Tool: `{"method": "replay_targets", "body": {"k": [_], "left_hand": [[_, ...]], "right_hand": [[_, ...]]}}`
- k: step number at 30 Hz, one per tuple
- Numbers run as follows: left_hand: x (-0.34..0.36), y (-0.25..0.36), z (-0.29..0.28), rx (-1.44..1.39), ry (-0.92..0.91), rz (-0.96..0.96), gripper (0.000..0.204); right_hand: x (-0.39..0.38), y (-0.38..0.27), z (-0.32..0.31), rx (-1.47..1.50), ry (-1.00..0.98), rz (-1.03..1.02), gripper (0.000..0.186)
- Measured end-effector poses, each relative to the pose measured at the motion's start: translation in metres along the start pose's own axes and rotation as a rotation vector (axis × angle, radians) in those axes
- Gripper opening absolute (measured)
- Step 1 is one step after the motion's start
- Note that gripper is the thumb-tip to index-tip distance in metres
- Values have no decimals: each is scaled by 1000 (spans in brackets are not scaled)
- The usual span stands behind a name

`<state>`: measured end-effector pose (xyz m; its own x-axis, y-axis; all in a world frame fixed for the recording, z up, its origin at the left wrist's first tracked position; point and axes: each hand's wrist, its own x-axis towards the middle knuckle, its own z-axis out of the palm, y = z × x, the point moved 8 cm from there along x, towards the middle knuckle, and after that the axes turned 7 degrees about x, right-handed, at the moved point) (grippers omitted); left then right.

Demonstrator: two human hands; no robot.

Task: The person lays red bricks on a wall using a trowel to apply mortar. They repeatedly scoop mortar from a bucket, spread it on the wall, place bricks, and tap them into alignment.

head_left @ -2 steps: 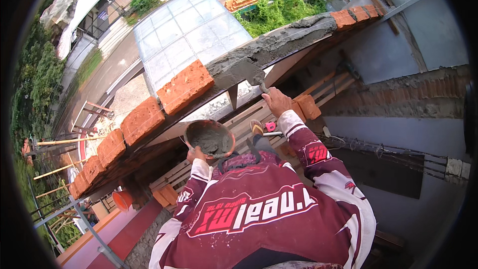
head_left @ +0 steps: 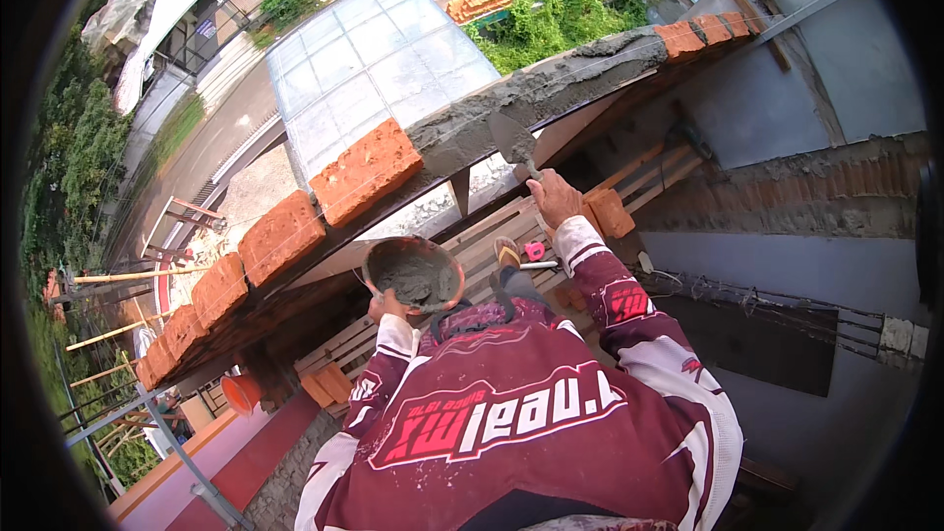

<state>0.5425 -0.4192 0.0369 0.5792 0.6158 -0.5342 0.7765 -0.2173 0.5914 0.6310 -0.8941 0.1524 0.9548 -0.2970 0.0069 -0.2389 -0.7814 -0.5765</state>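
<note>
My left hand (head_left: 387, 308) is closed on the edge of a round bowl (head_left: 454, 270), which holds wet grey mortar (head_left: 418, 282). Ahead, my right hand (head_left: 556, 200) grips the handle of a trowel (head_left: 513, 141). The trowel's mortar-smeared blade is over the near edge of a grey mortar bed (head_left: 575, 79) on top of the wall; whether it touches cannot be made out. Just left of the blade, a large orange brick (head_left: 368, 171) lies on the wall, with more bricks (head_left: 281, 236) in line beyond it.
A string line (head_left: 610, 57) runs along the wall top. Below me is a slatted wooden platform (head_left: 497, 226), with a foot in a sandal (head_left: 507, 254), a pink tape measure (head_left: 534, 251) and loose bricks (head_left: 610, 212). An orange bucket (head_left: 240, 393) stands lower left. The wall's far side drops to the street.
My right hand has shifted slightly right, and the trowel blade has turned so that more of its face shows. My left hand and the bowl stay put.
</note>
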Motion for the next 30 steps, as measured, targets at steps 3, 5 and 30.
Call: {"method": "replay_targets", "body": {"k": [3, 5, 30], "left_hand": [[24, -36, 2, -73, 54, -59, 30], [25, -49, 6, -144, 71, -89, 31], [-45, -28, 38, -379, 166, -113, 24]], "right_hand": [[23, 43, -37, 52, 160, 110, 40], [30, 33, -80, 18, 193, 112, 36], [220, 78, -174, -974, 104, -322, 22]]}}
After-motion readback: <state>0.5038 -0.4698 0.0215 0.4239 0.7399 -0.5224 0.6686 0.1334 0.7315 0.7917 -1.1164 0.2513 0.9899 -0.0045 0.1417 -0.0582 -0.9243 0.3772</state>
